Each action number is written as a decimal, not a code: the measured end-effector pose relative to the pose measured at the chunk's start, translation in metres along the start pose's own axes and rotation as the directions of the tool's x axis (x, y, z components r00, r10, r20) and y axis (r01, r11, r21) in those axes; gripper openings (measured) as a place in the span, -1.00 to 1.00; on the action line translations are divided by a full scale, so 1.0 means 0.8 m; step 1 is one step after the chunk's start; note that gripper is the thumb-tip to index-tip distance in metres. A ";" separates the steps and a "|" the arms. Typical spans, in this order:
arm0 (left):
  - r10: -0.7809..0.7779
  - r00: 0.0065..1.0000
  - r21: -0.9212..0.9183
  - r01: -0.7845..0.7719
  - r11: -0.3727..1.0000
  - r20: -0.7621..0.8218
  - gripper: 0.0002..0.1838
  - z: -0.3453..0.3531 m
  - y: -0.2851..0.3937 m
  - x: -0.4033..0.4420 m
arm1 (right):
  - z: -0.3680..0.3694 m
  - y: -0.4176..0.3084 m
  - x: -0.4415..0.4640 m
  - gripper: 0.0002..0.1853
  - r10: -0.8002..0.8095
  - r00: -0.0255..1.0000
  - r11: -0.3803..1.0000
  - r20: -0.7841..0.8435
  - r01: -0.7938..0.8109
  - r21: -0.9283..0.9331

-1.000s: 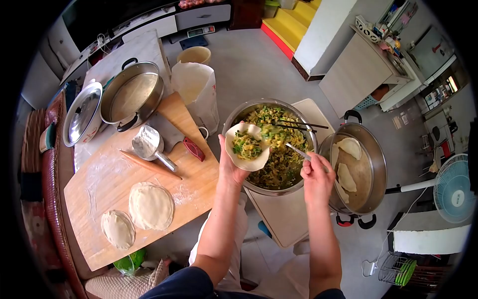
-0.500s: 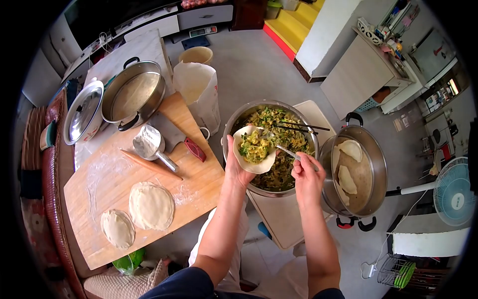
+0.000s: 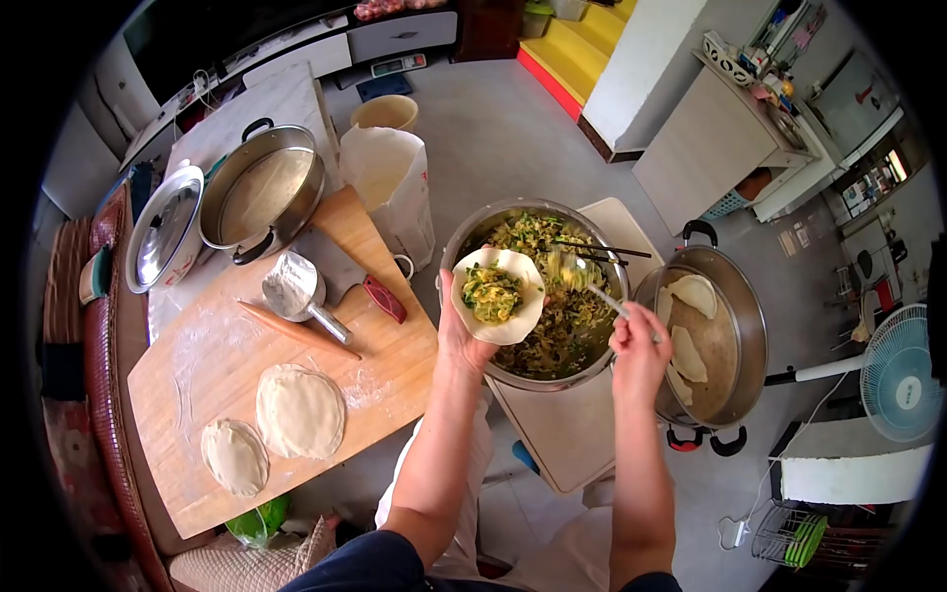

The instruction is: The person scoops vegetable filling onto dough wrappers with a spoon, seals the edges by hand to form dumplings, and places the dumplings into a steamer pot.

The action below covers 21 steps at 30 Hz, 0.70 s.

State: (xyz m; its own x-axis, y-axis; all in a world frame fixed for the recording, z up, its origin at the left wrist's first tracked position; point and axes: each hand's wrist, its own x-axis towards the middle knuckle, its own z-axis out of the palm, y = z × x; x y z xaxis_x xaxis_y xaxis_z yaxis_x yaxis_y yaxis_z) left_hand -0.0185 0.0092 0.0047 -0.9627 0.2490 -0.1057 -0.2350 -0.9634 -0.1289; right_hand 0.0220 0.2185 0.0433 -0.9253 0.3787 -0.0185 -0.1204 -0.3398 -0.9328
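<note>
My left hand (image 3: 466, 333) cups a round dough wrapper (image 3: 526, 316) from below, over the near left rim of a steel bowl (image 3: 456, 244). A mound of green and yellow filling (image 3: 492, 293) lies in the middle of the wrapper. In my right hand (image 3: 641, 340) is a spoon (image 3: 607, 298), its handle gripped between closed fingers; its head is blurred above the chopped filling in the bowl. Dark chopsticks (image 3: 602, 253) rest across the bowl's far right side. To the right, a steel pot (image 3: 758, 331) holds several folded dumplings (image 3: 688, 355).
At left, a wooden board (image 3: 187, 395) carries two stacks of dough wrappers (image 3: 300, 411), a rolling pin (image 3: 296, 331), a flour scoop (image 3: 296, 286) and a red-handled cleaver (image 3: 385, 299). Beyond it are another pot (image 3: 318, 187) and a lid (image 3: 163, 232). A fan (image 3: 903, 385) stands far right.
The spoon has moved right, off the wrapper and over the bowl, as my right hand shifted right. The filled wrapper in my left hand has moved slightly left.
</note>
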 end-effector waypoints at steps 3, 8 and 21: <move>0.006 1.000 -0.007 -0.006 1.000 0.000 -0.28 0.001 0.004 0.002 | -0.038 0.047 -0.011 -0.80 -0.198 0.965 0.741 0.171 0.262 -0.619; 0.020 0.999 0.055 -0.023 0.998 0.038 -0.27 -0.010 -0.003 0.005 | 0.018 0.014 -0.049 -0.66 -0.339 0.694 0.082 0.635 0.695 -0.715; 0.028 0.999 0.076 -0.031 0.997 0.035 -0.20 -0.009 -0.019 0.002 | 0.057 0.031 -0.055 -0.61 -0.424 0.458 0.116 0.782 0.883 -0.454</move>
State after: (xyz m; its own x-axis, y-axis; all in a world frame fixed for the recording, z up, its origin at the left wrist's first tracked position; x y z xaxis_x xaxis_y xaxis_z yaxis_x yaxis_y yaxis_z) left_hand -0.0152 0.0247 -0.0007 -0.9730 0.2183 -0.0749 -0.2149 -0.9753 -0.0505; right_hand 0.0433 0.1543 0.0376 -0.6533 -0.3554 0.6685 -0.6680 0.6862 -0.2881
